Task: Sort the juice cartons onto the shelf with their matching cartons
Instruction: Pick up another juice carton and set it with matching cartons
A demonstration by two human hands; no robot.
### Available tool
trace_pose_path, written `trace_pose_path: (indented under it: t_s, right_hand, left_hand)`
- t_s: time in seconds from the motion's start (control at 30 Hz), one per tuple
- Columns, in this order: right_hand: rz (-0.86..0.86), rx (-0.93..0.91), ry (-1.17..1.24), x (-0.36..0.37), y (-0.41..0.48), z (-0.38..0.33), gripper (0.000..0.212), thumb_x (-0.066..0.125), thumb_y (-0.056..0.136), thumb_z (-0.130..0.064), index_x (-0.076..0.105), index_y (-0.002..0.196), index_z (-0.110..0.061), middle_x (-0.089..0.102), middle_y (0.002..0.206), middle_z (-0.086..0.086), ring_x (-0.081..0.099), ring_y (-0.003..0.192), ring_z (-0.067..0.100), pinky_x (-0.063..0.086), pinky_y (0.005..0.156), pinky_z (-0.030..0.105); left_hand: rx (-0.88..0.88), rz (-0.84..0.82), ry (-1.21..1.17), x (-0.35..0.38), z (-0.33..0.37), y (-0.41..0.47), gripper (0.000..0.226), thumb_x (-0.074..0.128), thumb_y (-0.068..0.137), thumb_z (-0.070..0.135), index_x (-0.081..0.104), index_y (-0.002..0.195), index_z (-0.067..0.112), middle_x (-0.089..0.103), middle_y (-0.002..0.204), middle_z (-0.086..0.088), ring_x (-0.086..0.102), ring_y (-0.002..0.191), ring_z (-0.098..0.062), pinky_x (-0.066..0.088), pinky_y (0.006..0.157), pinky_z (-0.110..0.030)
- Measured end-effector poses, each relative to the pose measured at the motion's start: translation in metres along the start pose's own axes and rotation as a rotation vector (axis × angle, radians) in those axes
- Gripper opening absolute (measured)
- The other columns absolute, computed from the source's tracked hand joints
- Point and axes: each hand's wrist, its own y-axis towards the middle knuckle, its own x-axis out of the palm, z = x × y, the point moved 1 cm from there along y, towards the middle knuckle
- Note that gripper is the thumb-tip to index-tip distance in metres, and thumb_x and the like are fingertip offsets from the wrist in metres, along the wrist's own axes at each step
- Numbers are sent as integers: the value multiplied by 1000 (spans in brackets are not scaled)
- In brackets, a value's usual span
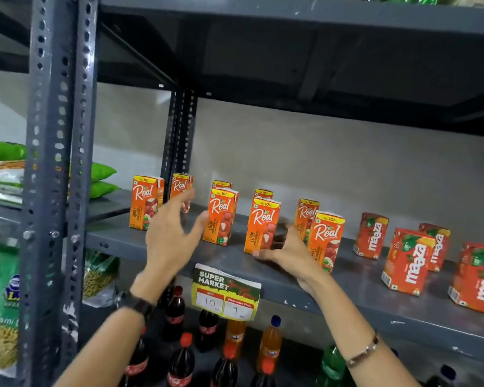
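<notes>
Head cam, only view: I'm looking at a grey metal shelf (179, 255) with small juice cartons standing on it, all upright, long axis vertical, printed fronts turned roughly toward me. From left: an apple carton (144, 202), another Real carton (179, 188) behind my left hand, flavour hidden; a litchi carton (221, 216) with one more behind it; a second litchi carton (263, 226), also with one behind; then an apple carton (326, 238) in front of another Real carton; further right, red Maaza cartons (407, 261), turned a bit to the side. My left hand (171, 233) is up w/ fingers spread apart, holding nothing, between the left apple carton and the first litchi, thumb just beside that litchi. My right hand (287, 251) is low on the shelf between the second litchi and the right apple carton, fingers curled beside the litchi's base; can't tell if it's gripping or just touching. My judgement: apple and litchi are still mixed, so sorting isn't done. These should handle as light, fairly stiff card boxes w/ smooth, slightly slick faces; narrow base, so easy to tip. Best hold: pinch the two broad faces mid-height, not the top flaps; don't squeeze hard. A price tag (227, 296) hangs off the shelf edge; soda bottles (176, 305) stand below.
</notes>
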Motion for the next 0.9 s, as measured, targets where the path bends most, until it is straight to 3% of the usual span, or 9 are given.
trace_pose_path:
  t_s: [0.1,0.17,0.23,0.33,0.47,0.57,0.7,0.8,0.9]
  right_hand:
    - [-22,24,6,1,3,1,93,81,64,-19,25,139,-17,54,133,6,50,122,24,37,107,48]
    - [-26,30,44,0,5,1,84,77,69,-13,28,137,-16,54,132,6,50,122,24,38,107,48]
    - [-29,30,73,-1,5,0,73,74,72,-10,34,133,-14,55,131,8,51,121,24,39,106,47]
    - [-30,4,63,-2,3,-2,58,72,75,-8,41,124,-14,57,128,8,53,118,23,42,104,45]
    - [-56,-39,25,-1,1,-4,46,69,78,-8,43,114,-19,58,124,5,54,108,17,44,99,36]
    - [-64,-49,-4,-1,-1,-6,44,69,79,-11,43,113,-21,58,121,3,54,107,15,43,100,37]
    - [-47,-52,-57,1,-4,-8,51,69,79,-13,42,122,-16,57,126,4,54,116,20,43,101,38]
    - [-56,-48,-74,1,-6,-9,51,68,79,-13,41,122,-16,57,128,4,54,113,18,43,98,35]
    - [-56,-36,-73,1,-7,-10,52,68,79,-13,41,124,-16,56,129,5,54,115,19,42,98,35]
  left_hand:
    - [-153,-543,-159,11,-9,35,113,68,60,69,13,147,23,36,148,0,38,132,-19,30,107,-43]
    - [-218,-794,-268,19,-16,42,134,72,36,79,17,145,23,46,137,7,45,120,-8,33,104,-34]
    - [-237,-903,-319,24,-21,44,130,74,28,78,29,138,26,52,115,20,49,104,5,38,96,-26]
    - [-236,-917,-372,23,-28,46,104,77,32,73,40,121,37,56,109,22,53,101,6,42,82,-17]
    - [-241,-909,-419,10,-40,45,79,82,51,55,39,116,42,56,114,20,54,105,3,42,90,-22]
    - [-257,-889,-433,9,-43,45,76,83,53,50,40,115,42,56,115,17,53,109,-1,41,96,-27]
    - [-280,-893,-452,10,-43,46,88,83,34,64,43,109,44,58,113,19,53,108,0,41,86,-20]
    - [-287,-887,-454,10,-42,45,71,83,52,49,43,110,41,58,113,17,53,113,-5,40,99,-31]
    - [-293,-894,-458,9,-39,44,67,80,57,40,42,112,39,57,112,16,53,107,-2,37,105,-36]
